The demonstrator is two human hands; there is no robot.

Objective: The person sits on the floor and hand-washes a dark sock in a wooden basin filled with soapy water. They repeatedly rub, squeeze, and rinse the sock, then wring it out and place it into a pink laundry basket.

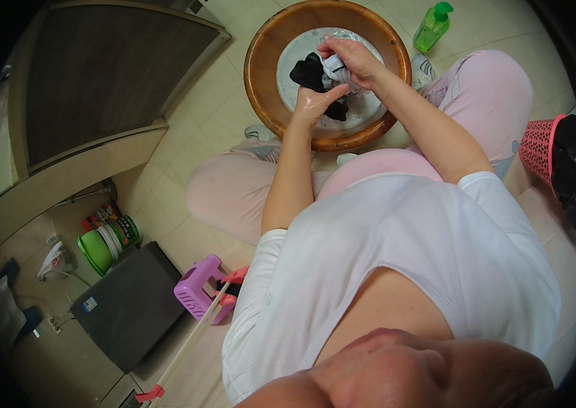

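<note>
A wet black cloth (308,74) hangs over my left hand (318,104), whose fingers are hidden beneath it while the thumb points right. My right hand (352,60) grips a bunched white and grey cloth (336,70) touching the black one. Both hands are over a round brown basin (262,61), wooden in look, with whitish sudsy water (293,43) inside. Beyond its right rim stands a green pump bottle (432,28) on the tiled floor. My left hand looks wet.
My knees flank the basin. To the right is a pink perforated bin (538,148) with a black bag. At left are a dark cabinet-like box (127,306), a purple plastic stool (198,290), a long pole with red ends (186,347) and a green basin (95,252).
</note>
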